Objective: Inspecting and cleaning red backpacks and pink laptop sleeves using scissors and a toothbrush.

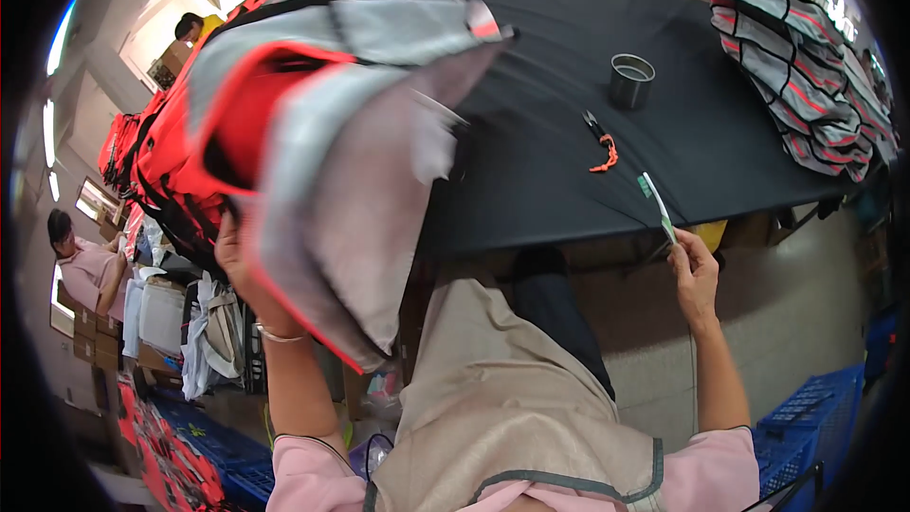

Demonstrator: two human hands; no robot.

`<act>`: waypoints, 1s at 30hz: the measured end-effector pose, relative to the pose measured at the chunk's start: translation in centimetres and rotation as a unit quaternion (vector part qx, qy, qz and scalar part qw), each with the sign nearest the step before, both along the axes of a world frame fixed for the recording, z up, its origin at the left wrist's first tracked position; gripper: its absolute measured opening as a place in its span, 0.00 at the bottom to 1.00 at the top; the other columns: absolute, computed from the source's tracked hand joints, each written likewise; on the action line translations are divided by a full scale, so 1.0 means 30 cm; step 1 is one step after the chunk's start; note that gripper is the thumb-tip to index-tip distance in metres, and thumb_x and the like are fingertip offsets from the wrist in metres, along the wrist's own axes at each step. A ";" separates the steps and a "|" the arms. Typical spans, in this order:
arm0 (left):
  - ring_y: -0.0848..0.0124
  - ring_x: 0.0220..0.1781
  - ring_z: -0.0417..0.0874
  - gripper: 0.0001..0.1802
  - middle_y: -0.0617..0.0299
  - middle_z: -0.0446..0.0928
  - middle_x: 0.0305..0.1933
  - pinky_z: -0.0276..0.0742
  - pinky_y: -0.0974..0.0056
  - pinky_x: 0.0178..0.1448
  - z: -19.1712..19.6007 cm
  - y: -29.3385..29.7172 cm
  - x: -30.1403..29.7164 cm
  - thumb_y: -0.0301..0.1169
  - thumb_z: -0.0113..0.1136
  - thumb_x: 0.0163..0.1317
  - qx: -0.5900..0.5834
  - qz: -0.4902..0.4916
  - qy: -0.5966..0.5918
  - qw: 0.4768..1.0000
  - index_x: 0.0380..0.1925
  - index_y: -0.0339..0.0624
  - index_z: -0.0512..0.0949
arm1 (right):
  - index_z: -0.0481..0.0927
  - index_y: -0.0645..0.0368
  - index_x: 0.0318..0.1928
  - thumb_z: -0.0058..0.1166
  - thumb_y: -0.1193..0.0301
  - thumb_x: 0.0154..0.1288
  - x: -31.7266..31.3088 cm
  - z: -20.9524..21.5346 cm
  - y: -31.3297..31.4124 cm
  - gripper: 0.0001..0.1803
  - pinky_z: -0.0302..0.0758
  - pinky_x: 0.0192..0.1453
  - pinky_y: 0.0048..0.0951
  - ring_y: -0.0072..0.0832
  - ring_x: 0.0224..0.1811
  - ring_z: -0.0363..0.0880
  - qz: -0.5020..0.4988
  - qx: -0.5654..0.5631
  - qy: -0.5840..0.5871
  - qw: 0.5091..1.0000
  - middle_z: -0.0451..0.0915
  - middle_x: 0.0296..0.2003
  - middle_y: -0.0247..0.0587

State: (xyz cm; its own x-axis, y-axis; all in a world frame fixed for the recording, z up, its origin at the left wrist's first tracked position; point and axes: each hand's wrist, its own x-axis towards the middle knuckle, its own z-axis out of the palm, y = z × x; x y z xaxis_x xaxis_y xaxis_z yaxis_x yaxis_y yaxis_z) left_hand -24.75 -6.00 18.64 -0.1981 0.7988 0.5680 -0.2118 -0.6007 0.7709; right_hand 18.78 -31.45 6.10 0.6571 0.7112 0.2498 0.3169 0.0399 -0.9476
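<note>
My left hand (237, 251) is closed on the edge of a grey and red sewn bag (332, 161), raised at the left of the table and blurred by motion. The bag's pale lining faces me, and a red opening shows on its far side. My right hand (694, 277) pinches the handle of a toothbrush (662, 211) near the table's front edge, with its green bristles pointing up and away from me. Beyond it on the black table (540, 199) lie small thread snips (599, 140) with an orange cord. A metal cup (631, 82) stands farther back.
Grey pieces with red stripes (801, 76) are stacked at the table's right end. Red and black bags (161, 161) pile up on the left. Blue crates (806, 427) stand on the floor at the lower right. A person in pink (93, 270) is at the far left.
</note>
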 end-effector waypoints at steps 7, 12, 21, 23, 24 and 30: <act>0.57 0.66 0.71 0.34 0.53 0.68 0.66 0.71 0.54 0.66 -0.320 -0.021 -0.240 0.54 0.37 0.72 -0.283 -0.090 -0.084 0.951 0.67 0.40 0.63 | 0.79 0.63 0.53 0.49 0.76 0.71 -0.015 -0.047 0.006 0.13 0.60 0.29 0.14 0.10 0.26 0.64 -0.023 -0.026 0.029 0.999 0.73 0.29 0.24; 0.54 0.69 0.66 0.32 0.55 0.66 0.69 0.63 0.49 0.72 -0.667 -0.121 -0.156 0.53 0.37 0.73 -0.445 -0.176 -0.307 0.823 0.67 0.43 0.64 | 0.79 0.64 0.52 0.49 0.76 0.72 -0.037 -0.062 0.077 0.12 0.61 0.30 0.13 0.10 0.28 0.65 0.024 -0.039 0.040 0.998 0.73 0.30 0.25; 0.58 0.71 0.64 0.37 0.57 0.63 0.72 0.60 0.54 0.73 -0.634 -0.240 -0.115 0.57 0.36 0.73 -0.421 -0.025 -0.362 0.831 0.69 0.40 0.60 | 0.75 0.65 0.54 0.56 0.73 0.68 -0.124 -0.014 0.304 0.16 0.59 0.30 0.15 0.11 0.27 0.62 0.033 -0.030 -0.058 0.997 0.68 0.29 0.23; 0.61 0.72 0.61 0.40 0.58 0.60 0.73 0.57 0.55 0.73 -0.613 -0.298 -0.116 0.61 0.34 0.72 -0.331 -0.039 -0.241 0.911 0.71 0.41 0.56 | 0.76 0.63 0.54 0.65 0.69 0.60 -0.169 0.069 0.429 0.23 0.64 0.32 0.21 0.16 0.27 0.63 0.034 -0.113 -0.101 0.988 0.64 0.25 0.26; 0.63 0.72 0.60 0.36 0.60 0.60 0.72 0.55 0.57 0.74 -0.599 -0.324 -0.100 0.55 0.40 0.73 -0.321 -0.042 -0.206 0.924 0.71 0.43 0.55 | 0.76 0.62 0.53 0.65 0.70 0.59 -0.184 0.096 0.505 0.22 0.65 0.31 0.21 0.17 0.26 0.64 0.043 -0.096 -0.129 0.986 0.65 0.24 0.28; 0.65 0.66 0.64 0.45 0.56 0.62 0.67 0.56 0.64 0.71 -0.581 -0.250 -0.065 0.17 0.63 0.53 -0.334 0.039 0.005 0.942 0.71 0.36 0.52 | 0.79 0.60 0.50 0.64 0.62 0.57 -0.064 0.147 0.987 0.23 0.76 0.49 0.44 0.46 0.43 0.81 -0.059 -0.020 -0.390 0.919 0.80 0.40 0.49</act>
